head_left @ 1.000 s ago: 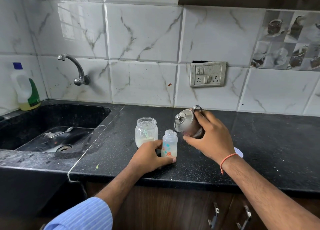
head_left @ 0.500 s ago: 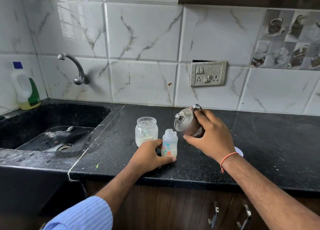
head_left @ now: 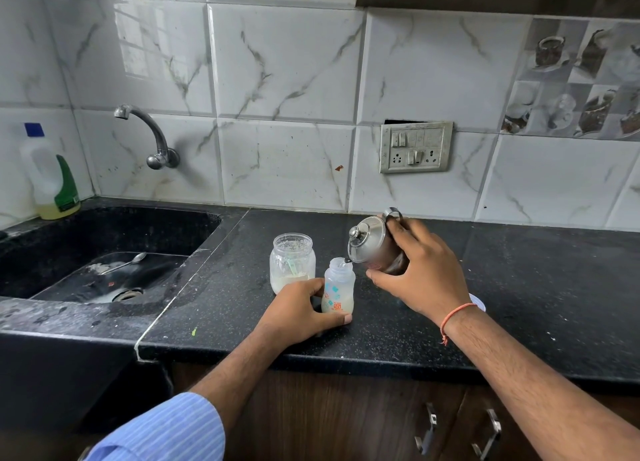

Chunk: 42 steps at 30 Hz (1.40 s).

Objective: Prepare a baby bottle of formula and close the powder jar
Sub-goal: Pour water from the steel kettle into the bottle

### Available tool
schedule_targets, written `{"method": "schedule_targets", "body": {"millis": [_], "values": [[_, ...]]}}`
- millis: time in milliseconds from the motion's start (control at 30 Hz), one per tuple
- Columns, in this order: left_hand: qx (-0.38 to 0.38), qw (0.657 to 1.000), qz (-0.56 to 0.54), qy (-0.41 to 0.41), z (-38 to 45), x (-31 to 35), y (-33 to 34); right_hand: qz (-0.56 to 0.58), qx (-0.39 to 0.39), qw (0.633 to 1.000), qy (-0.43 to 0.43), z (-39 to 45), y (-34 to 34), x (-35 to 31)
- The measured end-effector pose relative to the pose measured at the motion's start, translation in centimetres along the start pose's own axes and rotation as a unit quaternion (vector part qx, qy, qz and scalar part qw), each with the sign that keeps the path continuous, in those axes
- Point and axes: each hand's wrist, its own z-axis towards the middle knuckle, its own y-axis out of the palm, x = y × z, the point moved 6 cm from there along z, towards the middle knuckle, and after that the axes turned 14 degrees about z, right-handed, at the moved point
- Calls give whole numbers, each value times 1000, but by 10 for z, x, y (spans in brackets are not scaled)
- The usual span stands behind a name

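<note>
Left hand wraps the baby bottle low down, grip curled round its base, bottle upright on the counter near the front edge. Keep it pinned & vertical. Just behind, right hand grips the steel kettle, tilted, spout over the bottle's open neck. Pour slow, spout centred on the neck, watch the level. Powder jar stands just left of the bottle, lid off w/ a scoop inside; what may be its lid peeks out behind the right wrist.

A home kitchen: a speckled black stone countertop under both hands, a black sunken sink and curved chrome wall tap left of them, white marble-veined wall tiles behind.
</note>
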Motion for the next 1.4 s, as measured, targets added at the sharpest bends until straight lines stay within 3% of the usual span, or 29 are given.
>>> {"method": "schedule_targets", "body": {"millis": [1400], "values": [[4,1000,-11,-8,-2,-1,-1,-25,-21,999,-11,4,-3,-6]]}}
